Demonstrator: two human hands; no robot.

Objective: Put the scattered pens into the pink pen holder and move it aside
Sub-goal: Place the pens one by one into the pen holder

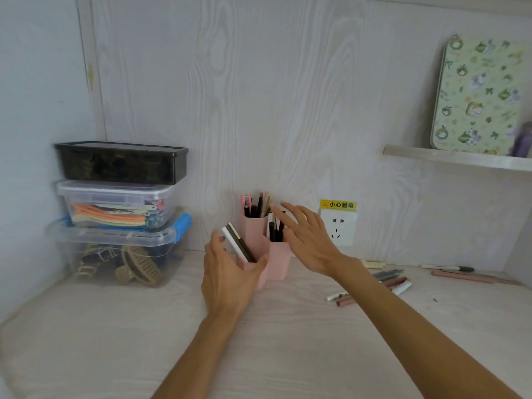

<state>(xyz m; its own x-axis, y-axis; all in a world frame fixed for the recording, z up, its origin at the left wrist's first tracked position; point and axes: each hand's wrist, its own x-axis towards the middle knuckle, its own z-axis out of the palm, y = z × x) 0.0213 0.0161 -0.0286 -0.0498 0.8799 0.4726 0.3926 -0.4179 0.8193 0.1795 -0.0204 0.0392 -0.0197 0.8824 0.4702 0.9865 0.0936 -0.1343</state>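
Against the back wall, at about twelve o'clock from where the person stands, the pink pen holder [260,240] sits upright on the pale desk [115,341], its compartments already bristling with pens and pencils. The left hand [227,272] curls around the holder's lowest front compartment at its eleven o'clock side, thumb pressed to the near wall, so it grips the holder itself. The right hand [308,240] is spread flat with loose fingers over the holder's two o'clock side, touching or nearly touching the pens standing in the middle compartment; it clasps nothing. Several scattered pens [374,286] still lie on the desk at three o'clock of the holder, partly hidden behind the right forearm, with two more [457,272] farther right near the wall. A wall socket [338,228] sits just behind the right hand. Off at nine o'clock, a stack of three plastic boxes [121,208] stands in the corner.
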